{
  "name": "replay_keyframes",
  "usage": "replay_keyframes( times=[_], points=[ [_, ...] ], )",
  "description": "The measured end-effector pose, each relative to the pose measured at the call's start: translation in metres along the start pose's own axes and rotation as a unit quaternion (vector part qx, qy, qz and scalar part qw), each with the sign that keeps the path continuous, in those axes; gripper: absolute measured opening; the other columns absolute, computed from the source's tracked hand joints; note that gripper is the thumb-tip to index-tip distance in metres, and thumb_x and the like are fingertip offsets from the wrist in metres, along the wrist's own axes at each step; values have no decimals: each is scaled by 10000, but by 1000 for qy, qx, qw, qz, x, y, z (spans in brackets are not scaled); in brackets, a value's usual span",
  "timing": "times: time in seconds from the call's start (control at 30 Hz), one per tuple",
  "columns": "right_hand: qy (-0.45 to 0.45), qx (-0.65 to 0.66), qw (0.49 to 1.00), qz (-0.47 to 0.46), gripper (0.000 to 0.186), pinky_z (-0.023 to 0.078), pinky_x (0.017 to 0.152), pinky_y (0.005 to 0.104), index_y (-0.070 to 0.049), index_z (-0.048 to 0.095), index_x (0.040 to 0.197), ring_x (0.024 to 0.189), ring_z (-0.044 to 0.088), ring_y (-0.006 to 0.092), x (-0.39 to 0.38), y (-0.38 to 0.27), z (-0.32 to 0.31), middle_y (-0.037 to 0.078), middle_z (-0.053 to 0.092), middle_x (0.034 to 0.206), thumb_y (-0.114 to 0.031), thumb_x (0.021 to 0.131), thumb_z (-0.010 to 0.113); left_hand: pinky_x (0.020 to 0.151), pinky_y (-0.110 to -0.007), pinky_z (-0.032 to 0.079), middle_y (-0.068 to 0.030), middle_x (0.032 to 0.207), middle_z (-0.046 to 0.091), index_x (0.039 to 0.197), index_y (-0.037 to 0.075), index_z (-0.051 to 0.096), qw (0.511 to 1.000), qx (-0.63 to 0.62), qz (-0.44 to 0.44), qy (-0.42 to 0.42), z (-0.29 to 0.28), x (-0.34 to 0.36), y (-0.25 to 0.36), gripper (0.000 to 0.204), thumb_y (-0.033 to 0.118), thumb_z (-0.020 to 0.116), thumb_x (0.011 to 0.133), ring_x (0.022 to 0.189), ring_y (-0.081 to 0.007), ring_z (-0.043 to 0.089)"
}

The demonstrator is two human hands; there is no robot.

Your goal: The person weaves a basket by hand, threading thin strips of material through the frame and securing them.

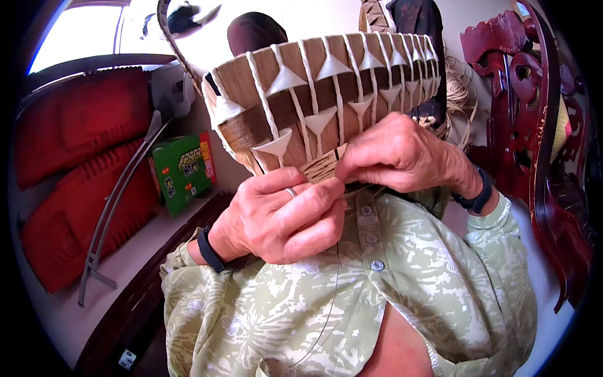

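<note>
A woven basket (248, 129) lies tilted in front of my chest. Brown bands circle its wall, crossed by white twisted cords with pale triangular pieces. My left hand (282, 217), wearing a ring, is closed at the basket's near woven edge (321, 166), fingers curled against it. Just right of it my right hand (402, 154) pinches at the same edge, its fingertips nearly touching the left ones. What lies between the right fingertips is hidden. Below my hands a thin strand (337, 276) hangs down over the patterned green shirt.
Red carved panels (81, 125) stand at the left, near a green box (182, 169) and a curved grey metal frame (125, 207). Dark red carved wooden furniture (540, 125) rises on the right. Behind the basket lies a coil of tan strips (460, 88). A dark rounded object (256, 31) shows beyond the basket.
</note>
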State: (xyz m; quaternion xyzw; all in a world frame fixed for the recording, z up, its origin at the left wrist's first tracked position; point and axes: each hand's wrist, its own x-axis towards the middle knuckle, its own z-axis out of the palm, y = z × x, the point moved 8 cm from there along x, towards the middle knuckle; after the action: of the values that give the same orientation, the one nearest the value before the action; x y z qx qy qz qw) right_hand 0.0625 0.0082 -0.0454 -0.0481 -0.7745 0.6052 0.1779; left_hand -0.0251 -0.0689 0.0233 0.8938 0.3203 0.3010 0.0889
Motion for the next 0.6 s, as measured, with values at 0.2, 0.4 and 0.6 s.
replay_keyframes(
  times=[0.2, 0.4, 0.6],
  points=[
    [38, -25, 999, -19, 98, 546, 693, 377, -25, 658, 905, 803, 686, 316, -3, -1, 2, 120, 686, 829, -10, 813, 690, 524, -259, 483, -145, 927, 686, 862, 4, 634, 999, -32, -31, -10, -3, 3, -2, 229, 37, 734, 658, 601, -153, 607],
    [70, -38, 996, -32, 89, 531, 664, 392, -26, 636, 887, 773, 666, 331, -8, -1, 4, 121, 655, 797, -30, 814, 687, 539, -251, 485, -137, 927, 689, 825, 14, 637, 999, -39, -28, -15, -2, 6, -2, 179, 28, 717, 665, 590, -128, 593],
    [93, -47, 994, -44, 109, 527, 640, 408, -33, 589, 849, 748, 662, 336, -10, -1, 6, 126, 632, 759, -54, 784, 674, 532, -235, 478, -136, 898, 684, 780, 2, 624, 999, -34, -18, -27, -2, 11, -2, 116, -12, 722, 720, 590, -106, 588]
  ],
)
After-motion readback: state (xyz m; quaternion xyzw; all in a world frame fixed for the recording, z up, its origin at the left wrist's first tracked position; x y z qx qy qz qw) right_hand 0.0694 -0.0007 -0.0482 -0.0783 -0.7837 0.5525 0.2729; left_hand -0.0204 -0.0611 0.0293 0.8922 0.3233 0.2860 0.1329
